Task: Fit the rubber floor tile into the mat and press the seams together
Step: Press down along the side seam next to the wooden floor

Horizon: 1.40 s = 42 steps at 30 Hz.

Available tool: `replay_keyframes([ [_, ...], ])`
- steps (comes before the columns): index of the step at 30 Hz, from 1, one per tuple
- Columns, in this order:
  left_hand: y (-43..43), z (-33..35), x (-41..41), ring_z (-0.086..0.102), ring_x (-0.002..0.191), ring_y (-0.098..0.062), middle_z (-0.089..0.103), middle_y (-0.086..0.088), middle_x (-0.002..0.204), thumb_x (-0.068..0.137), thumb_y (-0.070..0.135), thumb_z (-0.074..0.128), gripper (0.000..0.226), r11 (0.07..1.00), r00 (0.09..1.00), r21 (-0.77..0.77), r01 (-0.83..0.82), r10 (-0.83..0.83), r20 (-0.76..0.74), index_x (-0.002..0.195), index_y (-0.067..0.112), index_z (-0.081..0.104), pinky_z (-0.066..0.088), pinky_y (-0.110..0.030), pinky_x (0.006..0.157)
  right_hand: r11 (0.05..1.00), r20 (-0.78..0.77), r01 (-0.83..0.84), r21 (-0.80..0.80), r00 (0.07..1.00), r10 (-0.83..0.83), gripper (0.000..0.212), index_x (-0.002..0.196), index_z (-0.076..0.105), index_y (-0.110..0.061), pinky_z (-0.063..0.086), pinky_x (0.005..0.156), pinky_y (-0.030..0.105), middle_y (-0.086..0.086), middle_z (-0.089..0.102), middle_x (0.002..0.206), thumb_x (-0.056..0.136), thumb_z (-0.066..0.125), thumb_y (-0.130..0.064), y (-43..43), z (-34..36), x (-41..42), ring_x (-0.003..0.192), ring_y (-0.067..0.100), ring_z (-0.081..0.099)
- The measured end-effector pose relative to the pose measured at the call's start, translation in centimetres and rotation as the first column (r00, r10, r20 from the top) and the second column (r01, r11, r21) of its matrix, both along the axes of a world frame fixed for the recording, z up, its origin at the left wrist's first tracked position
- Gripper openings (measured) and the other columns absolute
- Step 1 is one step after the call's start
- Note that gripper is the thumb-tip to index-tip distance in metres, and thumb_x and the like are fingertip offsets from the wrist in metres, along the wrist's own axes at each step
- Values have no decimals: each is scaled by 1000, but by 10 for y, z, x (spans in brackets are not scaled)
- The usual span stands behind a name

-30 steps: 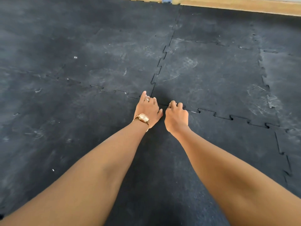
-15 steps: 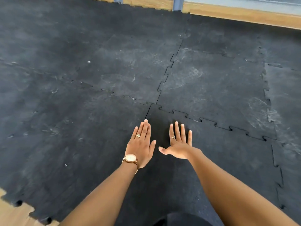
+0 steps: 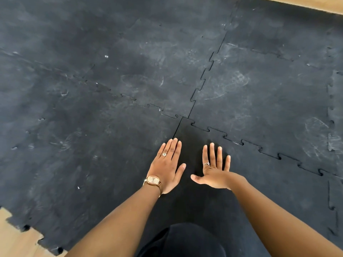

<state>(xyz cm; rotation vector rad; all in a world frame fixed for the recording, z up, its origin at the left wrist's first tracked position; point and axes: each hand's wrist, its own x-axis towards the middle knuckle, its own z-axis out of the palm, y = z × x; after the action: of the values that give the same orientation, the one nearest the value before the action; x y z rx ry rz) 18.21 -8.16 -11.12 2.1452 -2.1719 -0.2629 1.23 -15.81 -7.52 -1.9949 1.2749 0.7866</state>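
A darker, cleaner black rubber tile lies in the near right part of the dusty interlocking mat. Its toothed far seam runs down to the right, and its left seam meets the corner where the tiles join. My left hand, with a watch and a ring, lies flat with fingers together, over the tile's left seam. My right hand lies flat on the dark tile with its fingers spread. Neither hand holds anything.
Bare wooden floor shows past the mat's toothed edge at the lower left, and more wood at the top right. My dark-clothed knee fills the bottom middle. Another vertical seam runs along the right side.
Both hands went from curled at the corner joint to flat, drawn back toward me on the dark tile. In the last half second they held still.
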Motion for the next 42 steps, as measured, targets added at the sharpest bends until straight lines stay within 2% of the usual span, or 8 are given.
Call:
replay_keyframes([
  [9,1,-1,-1,1,149,-23,7,-12,161,100,45,19,67,1000,999,4,-9,9,33,153,5,10,7,-43,119,1000,-41,1,28,999,0,104,135,-42,-23,-21,111,54,-1,-55,130,90,43,-63,-1,7,3,131,28,-45],
  [15,3,1,-5,0,149,-22,6,-12,161,99,46,14,67,998,998,20,-57,56,39,153,6,8,1,-42,121,999,-21,20,27,1000,-19,100,141,-36,-22,-18,114,54,2,-48,144,91,41,-62,1,14,3,134,28,-41],
  [19,41,0,-25,16,147,-28,20,-18,157,100,46,14,69,974,974,-2,-225,225,13,149,-2,23,14,-43,119,999,-1,42,24,999,-42,94,142,-34,-22,-18,114,52,2,-45,146,94,38,-59,4,19,2,135,27,-39],
  [24,96,-1,-42,28,143,-32,31,-22,152,99,42,20,67,975,974,-7,-220,221,47,145,-5,32,18,-43,116,994,33,109,2,994,-109,81,149,-21,-23,-13,114,54,4,-29,156,94,21,-65,7,26,5,144,28,-25],
  [29,101,4,-35,23,145,-31,28,-21,154,98,47,24,70,986,982,-6,-166,166,92,148,-2,29,11,-44,116,971,12,217,-101,976,-217,101,145,-29,-27,-19,111,59,-5,-41,150,79,19,-85,24,22,17,137,23,-38],
  [35,101,7,-31,15,147,-29,22,-19,156,98,51,26,72,988,986,5,-156,156,58,149,1,25,9,-41,121,844,59,534,-48,845,-531,145,142,-34,-14,-17,106,67,5,-42,150,52,44,-96,29,27,71,137,33,-38],
  [38,100,7,-29,12,147,-28,20,-19,156,97,53,28,74,988,987,18,-154,154,38,149,1,26,6,-41,117,819,15,570,-70,821,-570,155,140,-38,-12,-16,105,68,6,-44,148,45,53,-95,28,20,83,136,35,-38],
  [42,101,7,-25,0,148,-29,9,-17,159,94,57,29,80,988,990,53,-142,143,1,152,2,16,2,-39,118,824,-50,562,-74,823,-566,157,139,-39,-13,-13,107,67,6,-45,148,42,51,-97,24,22,84,136,35,-38],
])
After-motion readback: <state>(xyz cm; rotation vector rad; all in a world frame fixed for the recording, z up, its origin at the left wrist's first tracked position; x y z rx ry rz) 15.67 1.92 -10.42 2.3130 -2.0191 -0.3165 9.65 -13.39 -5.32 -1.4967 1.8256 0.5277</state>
